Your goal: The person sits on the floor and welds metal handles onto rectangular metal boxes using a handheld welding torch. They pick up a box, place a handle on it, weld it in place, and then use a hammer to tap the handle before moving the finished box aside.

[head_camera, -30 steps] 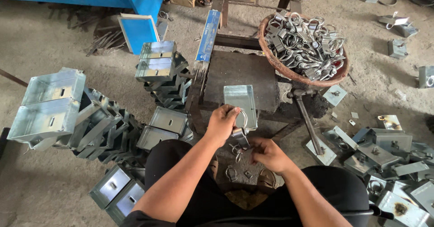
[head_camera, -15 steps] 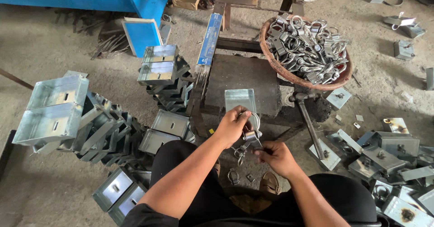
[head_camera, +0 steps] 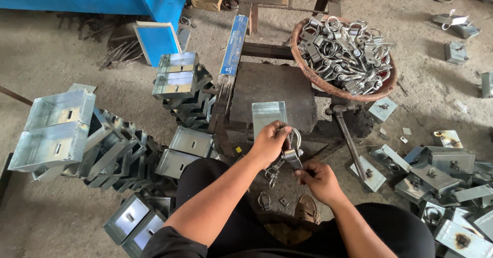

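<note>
left hand (head_camera: 268, 144): fingers pinching the small shiny metal ring clasp (head_camera: 292, 147)
right hand (head_camera: 319, 178): fingers gripping its lower end
step: looks like fitting the parts together
next: probably steady alignment

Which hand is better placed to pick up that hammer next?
The right hand, probably. The hammer lies just to its right on the floor, handle end close by. The left hand is on the far side of the metal latch, which both hands hold.

A basket (head_camera: 303, 73) of metal rings sits behind and right of the anvil block (head_camera: 272, 96). Stacked metal boxes (head_camera: 56, 129) lie left; a hammer (head_camera: 349, 140) lies right of the block.
</note>
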### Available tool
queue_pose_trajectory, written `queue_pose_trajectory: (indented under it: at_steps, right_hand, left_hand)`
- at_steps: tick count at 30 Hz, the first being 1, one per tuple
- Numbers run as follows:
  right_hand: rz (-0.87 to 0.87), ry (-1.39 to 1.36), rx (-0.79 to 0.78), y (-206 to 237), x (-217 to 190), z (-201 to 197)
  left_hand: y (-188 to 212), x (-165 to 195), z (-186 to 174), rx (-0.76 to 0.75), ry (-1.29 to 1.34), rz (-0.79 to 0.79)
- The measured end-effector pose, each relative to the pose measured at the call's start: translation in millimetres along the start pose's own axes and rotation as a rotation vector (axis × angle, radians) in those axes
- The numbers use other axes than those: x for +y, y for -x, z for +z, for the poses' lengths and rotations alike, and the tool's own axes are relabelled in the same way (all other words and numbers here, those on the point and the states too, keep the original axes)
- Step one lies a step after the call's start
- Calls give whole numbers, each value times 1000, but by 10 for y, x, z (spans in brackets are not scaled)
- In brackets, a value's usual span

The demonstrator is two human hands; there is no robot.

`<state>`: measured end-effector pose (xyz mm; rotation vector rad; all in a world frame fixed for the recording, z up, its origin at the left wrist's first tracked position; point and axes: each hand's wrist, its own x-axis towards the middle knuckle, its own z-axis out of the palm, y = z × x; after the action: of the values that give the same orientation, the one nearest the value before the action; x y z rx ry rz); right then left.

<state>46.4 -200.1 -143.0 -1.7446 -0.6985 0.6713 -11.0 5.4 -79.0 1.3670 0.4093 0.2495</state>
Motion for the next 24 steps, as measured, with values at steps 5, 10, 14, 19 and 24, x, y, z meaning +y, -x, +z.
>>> queue_pose_trajectory:
  at_steps: [5,10,14,19,24]
  right_hand:
    - [8,-59,30,11,40,9]
    - [-8,-62,38,47,-76,16]
    - [233,273,91,45,-215,-89]
    - [88,271,357,-118,-188,-463]
    - [28,503,693,-266,69,-835]
  left_hand:
    - [10,22,58,-16,-13,-37]
    - [-26,-19,60,-17,-16,-38]
    - [-143,-6,4,-1,62,-58]
    - [-397,330,-189,93,-138,21]
    - [-702,657,-460,236,-396,102]
